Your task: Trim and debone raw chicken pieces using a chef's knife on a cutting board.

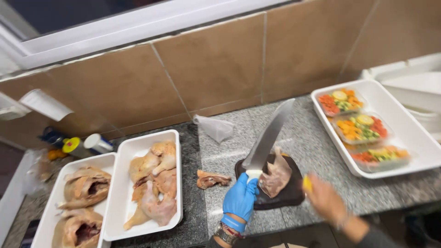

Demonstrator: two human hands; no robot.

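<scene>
Knife (268,135): long steel blade angled upward, white handle gripped by gloved left hand (240,197). Right hand (325,198): blurred, seemingly pinching something yellow.

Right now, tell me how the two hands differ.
The left hand wears a blue glove; the right hand is bare. The left hand grips a large knife by its white handle over the dark cutting board; the right hand is motion-blurred beside something small and yellow.

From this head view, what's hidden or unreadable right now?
- Right hand: motion-blurred; the yellow item at its fingers can't be identified.
- Left hand: its grip covers the knife handle.
- Left tray of chicken carcasses: cut off by the bottom edge.
- Bottles behind trays: too small.
</scene>
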